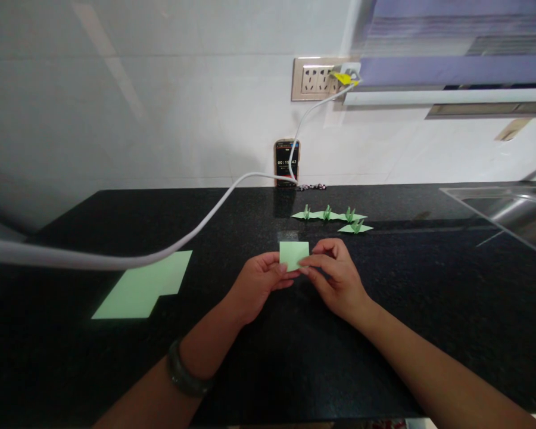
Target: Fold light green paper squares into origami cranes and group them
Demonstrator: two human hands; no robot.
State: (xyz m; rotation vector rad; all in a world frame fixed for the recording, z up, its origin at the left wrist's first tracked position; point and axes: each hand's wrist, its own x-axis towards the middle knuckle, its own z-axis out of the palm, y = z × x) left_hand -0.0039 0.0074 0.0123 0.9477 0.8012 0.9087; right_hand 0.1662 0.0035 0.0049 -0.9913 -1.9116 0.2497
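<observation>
Both left hand (256, 283) and right hand (337, 280) pinch a green paper square (293, 252), centre frame; uneven pull could tear it.

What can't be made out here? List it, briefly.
Head view only.
1. Small folded light-green paper square: lower edge hidden under fingertips of left hand and right hand.
2. Upright black phone: timer digits blurred, partly crossed by the white cable.
3. Steel sink: cut off by the right edge.
</observation>
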